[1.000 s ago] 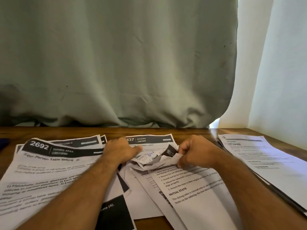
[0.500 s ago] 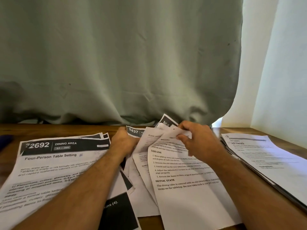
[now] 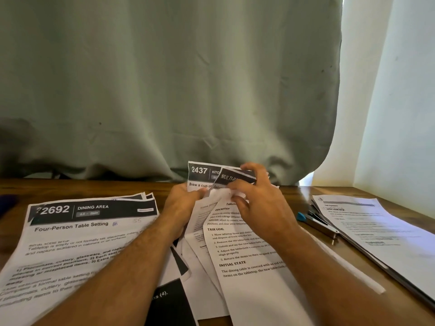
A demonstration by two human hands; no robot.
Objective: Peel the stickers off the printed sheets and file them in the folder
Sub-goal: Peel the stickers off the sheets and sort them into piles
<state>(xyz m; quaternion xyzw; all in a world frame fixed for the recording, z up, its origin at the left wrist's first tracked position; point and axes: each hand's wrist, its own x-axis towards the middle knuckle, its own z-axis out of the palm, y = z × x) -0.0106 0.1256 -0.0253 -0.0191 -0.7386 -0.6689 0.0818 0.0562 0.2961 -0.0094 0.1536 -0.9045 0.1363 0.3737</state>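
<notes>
Both hands hold up the far ends of a loose bundle of printed sheets [image 3: 244,250] at the middle of the wooden table [image 3: 70,187]. My left hand [image 3: 182,203] grips the bundle's left edge just below the sheet headed 2437 [image 3: 200,172]. My right hand [image 3: 256,201] curls its fingers over the black-banded sheet reading MULTI [image 3: 231,178] and pinches the crumpled tops. No sticker can be made out. A large sheet headed 2692 Dining Area [image 3: 77,234] lies flat at the left. At the right lies a stack of papers on a dark folder [image 3: 376,234].
A blue-tipped stapler [image 3: 315,223] lies between the held bundle and the right stack. A grey-green curtain [image 3: 164,90] hangs behind the table's far edge, with a pale wall at the right. A dark blue object [image 3: 7,201] sits at the far left edge.
The hands have lifted the tops of the middle sheets off the table and uncrumpled them, so the 2437 and MULTI headers now stand upright. The camera has tilted slightly.
</notes>
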